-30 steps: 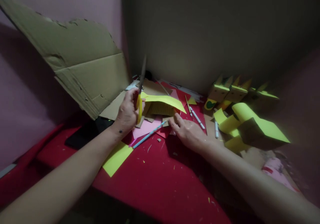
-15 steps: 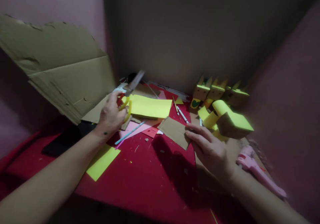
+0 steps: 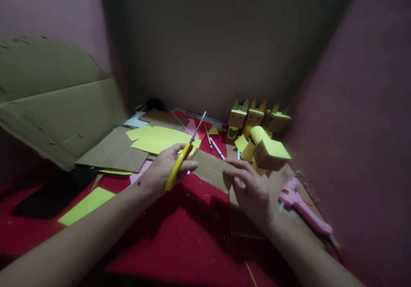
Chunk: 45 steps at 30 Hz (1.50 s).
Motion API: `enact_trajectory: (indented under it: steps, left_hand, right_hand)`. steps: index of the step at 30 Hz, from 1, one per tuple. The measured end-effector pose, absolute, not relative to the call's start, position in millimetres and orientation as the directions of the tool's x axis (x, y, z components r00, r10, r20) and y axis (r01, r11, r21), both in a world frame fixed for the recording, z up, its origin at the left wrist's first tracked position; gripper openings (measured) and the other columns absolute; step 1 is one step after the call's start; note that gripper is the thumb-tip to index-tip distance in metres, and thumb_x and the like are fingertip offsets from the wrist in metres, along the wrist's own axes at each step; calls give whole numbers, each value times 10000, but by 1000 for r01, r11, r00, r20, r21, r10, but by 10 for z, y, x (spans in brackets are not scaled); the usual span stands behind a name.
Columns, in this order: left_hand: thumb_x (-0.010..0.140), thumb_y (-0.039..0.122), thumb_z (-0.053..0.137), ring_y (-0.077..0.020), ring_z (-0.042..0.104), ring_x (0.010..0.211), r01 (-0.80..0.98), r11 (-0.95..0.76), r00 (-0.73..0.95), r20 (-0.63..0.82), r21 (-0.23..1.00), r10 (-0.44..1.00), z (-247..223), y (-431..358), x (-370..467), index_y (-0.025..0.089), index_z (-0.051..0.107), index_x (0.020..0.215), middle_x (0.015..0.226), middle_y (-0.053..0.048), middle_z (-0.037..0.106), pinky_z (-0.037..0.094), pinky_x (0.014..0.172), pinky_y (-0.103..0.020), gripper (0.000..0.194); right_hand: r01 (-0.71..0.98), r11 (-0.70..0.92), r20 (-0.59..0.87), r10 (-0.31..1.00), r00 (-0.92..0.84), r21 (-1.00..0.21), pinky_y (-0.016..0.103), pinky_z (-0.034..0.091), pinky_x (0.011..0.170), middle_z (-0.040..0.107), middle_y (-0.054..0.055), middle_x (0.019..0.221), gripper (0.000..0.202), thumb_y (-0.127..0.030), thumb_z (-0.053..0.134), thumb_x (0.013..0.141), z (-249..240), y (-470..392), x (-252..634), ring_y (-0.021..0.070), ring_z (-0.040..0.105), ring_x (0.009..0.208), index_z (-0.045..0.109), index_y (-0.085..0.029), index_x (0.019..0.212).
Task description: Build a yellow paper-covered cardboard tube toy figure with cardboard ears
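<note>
My left hand (image 3: 167,167) is closed around a pair of scissors (image 3: 178,167) with yellow handles, its blades pointing up and away. The thumb of that hand reaches the left end of a small brown cardboard piece (image 3: 210,170). On the other end, the fingers of my right hand (image 3: 250,188) pinch the same piece. It is held a little above the red table surface (image 3: 180,231). Behind my left hand lies a yellow paper sheet (image 3: 157,138).
A pink glue gun (image 3: 303,205) lies on cardboard at the right. Yellow-topped cardboard figures (image 3: 237,118) stand at the back, near a yellow-topped box (image 3: 272,152). A large cardboard sheet (image 3: 58,111) leans at the left. A marker (image 3: 217,148) lies mid-table.
My left hand has moved right and nearer with the scissors, up to the cardboard piece. My right hand still holds that piece. The view has turned slightly to the right.
</note>
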<state>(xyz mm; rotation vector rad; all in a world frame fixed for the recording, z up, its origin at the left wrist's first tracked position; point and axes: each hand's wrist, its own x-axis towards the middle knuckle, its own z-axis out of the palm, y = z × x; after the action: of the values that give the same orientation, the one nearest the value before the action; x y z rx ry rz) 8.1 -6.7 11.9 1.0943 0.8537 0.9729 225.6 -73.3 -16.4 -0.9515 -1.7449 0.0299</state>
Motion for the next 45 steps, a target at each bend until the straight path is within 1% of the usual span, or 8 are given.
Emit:
enact_trajectory:
  steps: [2, 3, 5, 8, 16, 24, 31, 45]
  left_hand:
    - [594, 192, 870, -29, 402, 371, -218, 105, 255, -47, 970, 966, 117, -82, 129, 200, 544, 1027, 588, 86, 524, 311, 343, -143, 542]
    - [595, 190, 862, -32, 416, 373, -220, 81, 213, -34, 972, 977, 108, -85, 141, 200, 541, 1043, 603, 83, 534, 320, 344, -145, 551]
    - [601, 191, 852, -37, 443, 380, -214, 49, 159, -15, 976, 987, 74, -94, 155, 204, 534, 1077, 624, 84, 540, 346, 350, -149, 572]
    - [636, 224, 839, -40, 440, 368, -189, 13, 161, 18, 982, 987, 0, -126, 181, 217, 527, 1118, 624, 93, 532, 363, 341, -157, 575]
    - [719, 359, 796, -100, 463, 295, -2, -94, 248, 92, 996, 964, -160, -197, 239, 235, 493, 1149, 495, 109, 536, 388, 298, -196, 540]
    - [732, 404, 790, -136, 489, 335, 61, -88, 250, 70, 994, 966, -168, -179, 169, 246, 503, 1179, 463, 81, 531, 399, 338, -226, 555]
    - [684, 453, 809, -140, 481, 312, 47, -59, 219, 48, 997, 975, -176, -150, 150, 236, 496, 1179, 425, 92, 525, 399, 328, -226, 624]
    - [698, 509, 803, -165, 510, 302, 79, -62, 218, 44, 995, 975, -277, -94, 107, 256, 467, 1217, 403, 81, 548, 380, 321, -219, 669]
  right_hand:
    - [261, 540, 585, 798, 141, -800, 375, 601, 836, 745, 85, 1038, 193, -188, 564, 911, -139, -699, 2224, 206, 725, 974, 645, -239, 1079]
    - [46, 413, 414, 891, 187, -910, 362, 611, 771, 746, 68, 971, 219, -255, 592, 904, -125, -677, 2206, 200, 731, 893, 627, -234, 1119]
    - [-295, 137, 110, 988, 106, -946, 335, 610, 648, 734, 54, 889, 337, -368, 672, 848, -108, -631, 2171, 196, 722, 767, 614, -204, 1136]
    - [-454, -92, -65, 995, -74, -886, 323, 605, 594, 736, 74, 907, 460, -343, 829, 680, -119, -584, 2120, 196, 710, 706, 647, -149, 1056]
    - [-474, -174, -185, 983, -23, -863, 276, 569, 544, 714, 50, 781, 504, -248, 906, 484, -191, -571, 2081, 171, 685, 605, 692, -102, 916]
    - [-451, -208, -193, 978, -79, -868, 257, 513, 534, 697, 35, 653, 384, -212, 862, 500, -229, -590, 2058, 145, 632, 550, 721, -96, 837]
    - [-358, -202, -179, 979, -96, -911, 211, 382, 464, 624, -27, 522, 320, -252, 876, 513, -274, -576, 2054, 88, 525, 450, 712, -127, 757]
    - [-350, -187, -176, 982, -63, -918, 202, 421, 445, 637, -37, 486, 314, -208, 811, 537, -300, -549, 2030, 102, 554, 417, 654, -146, 801]
